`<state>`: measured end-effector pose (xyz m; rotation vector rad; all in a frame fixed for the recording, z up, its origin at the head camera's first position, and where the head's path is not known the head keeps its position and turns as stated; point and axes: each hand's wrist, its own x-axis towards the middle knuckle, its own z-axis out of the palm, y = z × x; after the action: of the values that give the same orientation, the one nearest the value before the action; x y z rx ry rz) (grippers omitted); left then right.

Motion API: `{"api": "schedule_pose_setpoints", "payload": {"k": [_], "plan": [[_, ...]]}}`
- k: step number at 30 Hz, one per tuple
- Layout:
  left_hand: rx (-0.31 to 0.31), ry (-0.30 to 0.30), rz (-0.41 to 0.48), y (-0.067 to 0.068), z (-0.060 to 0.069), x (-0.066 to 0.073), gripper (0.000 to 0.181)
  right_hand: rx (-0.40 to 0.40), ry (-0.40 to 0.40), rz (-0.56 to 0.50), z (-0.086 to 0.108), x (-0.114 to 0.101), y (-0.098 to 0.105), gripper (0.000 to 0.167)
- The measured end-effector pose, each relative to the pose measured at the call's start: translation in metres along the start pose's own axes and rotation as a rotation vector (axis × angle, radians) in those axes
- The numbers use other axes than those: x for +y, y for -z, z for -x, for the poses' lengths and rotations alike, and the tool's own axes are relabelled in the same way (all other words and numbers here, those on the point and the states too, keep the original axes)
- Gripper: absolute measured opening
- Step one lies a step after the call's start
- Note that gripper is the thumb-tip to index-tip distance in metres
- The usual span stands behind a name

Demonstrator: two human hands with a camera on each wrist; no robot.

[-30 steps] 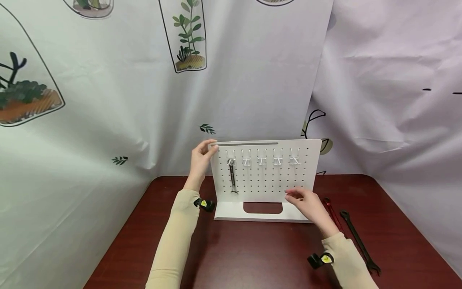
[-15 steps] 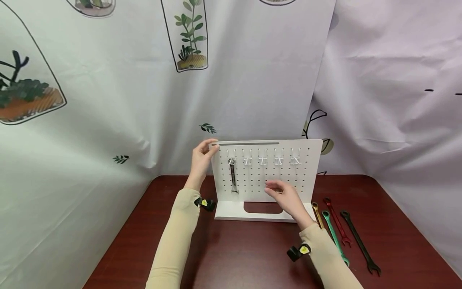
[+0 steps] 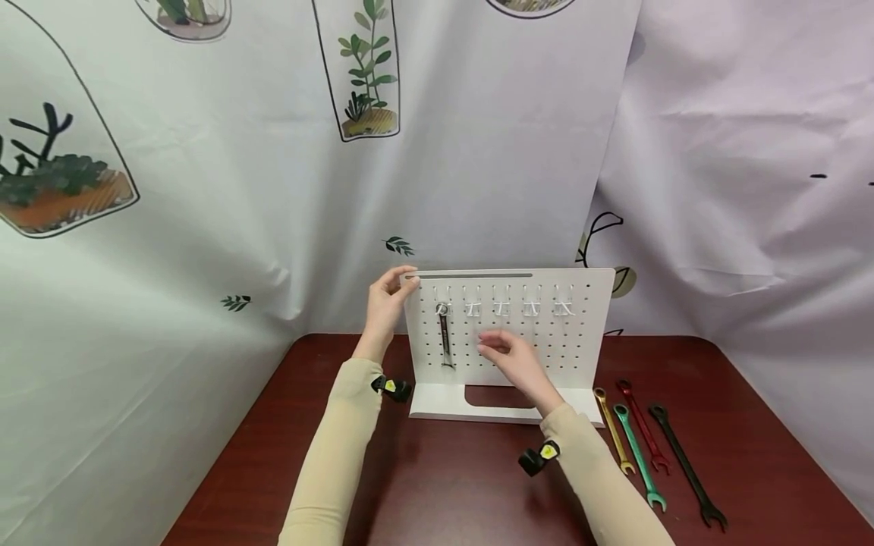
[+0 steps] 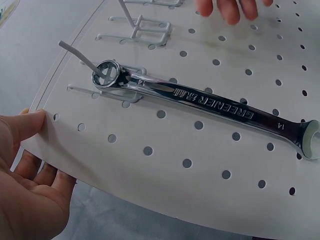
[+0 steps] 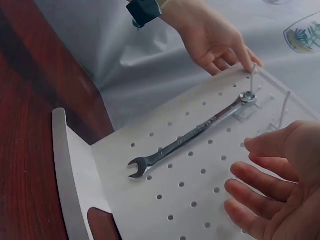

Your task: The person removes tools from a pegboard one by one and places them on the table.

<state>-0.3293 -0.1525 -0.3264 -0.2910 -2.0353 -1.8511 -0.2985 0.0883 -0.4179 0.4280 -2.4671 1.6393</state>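
A white pegboard (image 3: pixel 594 356) on a foot stands on the table. My left hand (image 3: pixel 384 309) grips its upper left corner; in the left wrist view the thumb lies on the front face and the fingers curl behind. A silver combination wrench (image 4: pixel 200 102) hangs by its ring end from the leftmost hook, its open jaw pointing down. My right hand (image 3: pixel 517 362) is in front of the board, right of that wrench. In the right wrist view its fingers (image 5: pixel 257 187) are loosely bent, apart from the wrench, and hold nothing.
More white wire hooks (image 3: pixel 501 307) run in a row to the right of the hung wrench, bare. On the table's right side lie a gold wrench (image 3: pixel 614 432), a green wrench (image 3: pixel 638 455), a red wrench (image 3: pixel 644 425) and a black wrench (image 3: pixel 686 466). A printed curtain (image 3: pixel 478 189) hangs behind.
My right hand has moved left and upward across the front of the board, uncovering the gold and green wrenches. My left hand keeps its grip on the corner; the silver wrench hangs as before.
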Motion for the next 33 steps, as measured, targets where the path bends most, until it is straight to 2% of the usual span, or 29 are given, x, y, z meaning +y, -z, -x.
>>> {"api": "schedule_pose_setpoints", "payload": {"k": [4,14,21,33], "plan": [[-0.006,-0.018,-0.006,0.0,0.001,-0.001,0.031,-0.008,-0.01,-0.004,-0.008,-0.004,-0.006,0.032],[0.008,-0.016,-0.012,0.001,0.001,0.0,0.03,-0.035,0.036,0.017,-0.022,-0.014,-0.021,0.031],[0.01,-0.009,-0.006,0.0,-0.016,-0.032,0.032,-0.051,0.028,-0.005,-0.029,-0.015,-0.027,0.031],[0.037,-0.038,0.009,0.0,-0.017,-0.037,0.028,-0.037,0.023,0.001,-0.037,-0.021,-0.042,0.027]]}}
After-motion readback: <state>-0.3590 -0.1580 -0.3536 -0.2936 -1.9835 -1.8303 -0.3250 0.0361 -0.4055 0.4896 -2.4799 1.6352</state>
